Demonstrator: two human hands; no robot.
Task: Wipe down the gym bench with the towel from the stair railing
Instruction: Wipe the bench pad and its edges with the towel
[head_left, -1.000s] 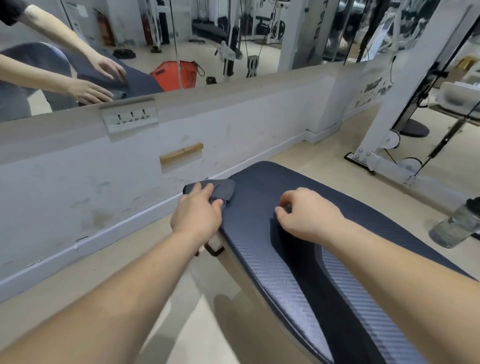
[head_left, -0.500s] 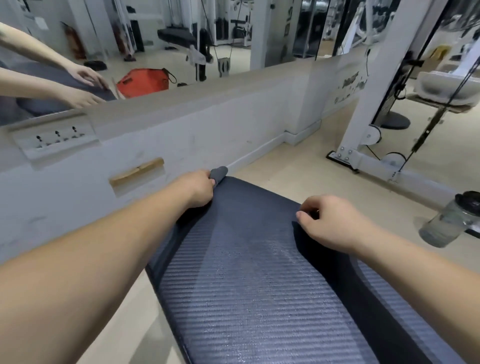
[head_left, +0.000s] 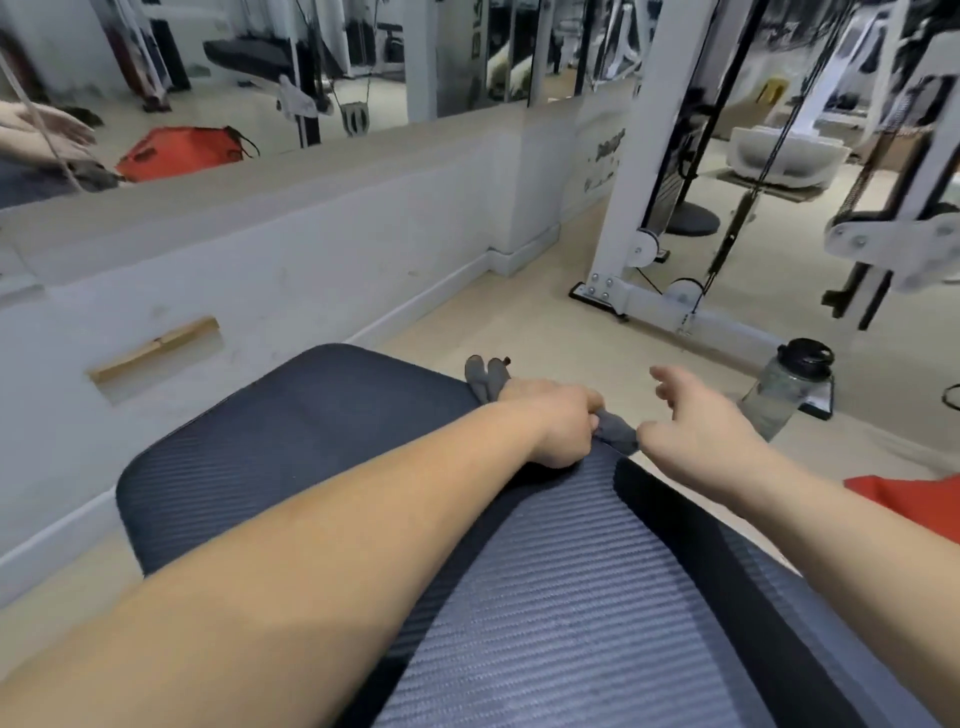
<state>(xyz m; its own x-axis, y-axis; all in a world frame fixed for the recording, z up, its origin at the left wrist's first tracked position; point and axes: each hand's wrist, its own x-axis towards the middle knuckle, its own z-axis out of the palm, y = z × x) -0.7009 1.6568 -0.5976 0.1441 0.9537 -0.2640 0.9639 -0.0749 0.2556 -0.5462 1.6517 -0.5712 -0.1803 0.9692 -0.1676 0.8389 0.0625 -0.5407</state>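
1. Towel (head_left: 616, 437), small, grey and soft-looking, sits bunched at the far right edge of the bench (head_left: 311, 431). One crumpled end pokes out towards the right hand, and two limp folds stick up beyond the pad, past the left knuckles.
2. The left hand (head_left: 558, 426) reaches across the bench with its fingers curled tight round the towel, holding it against the pad's rim.
3. The right hand (head_left: 696, 423) hovers just off the bench's right edge, fingers spread and nearly straight, gripping nothing. Its thumb lies just beside the towel's near end; contact cannot be judged.
4. The bench pad is dark navy with fine ribbing, rounded far corners and a black band running lengthwise along its right side.
5. A clear water bottle (head_left: 779, 400) with a black cap stands on the floor to the right of the bench, and a white cable machine (head_left: 639, 208) rises beyond it.
6. To the left of the bench runs a pale low wall (head_left: 311, 260), with a mirror (head_left: 234, 78) above it reflecting a red bag (head_left: 182, 150).
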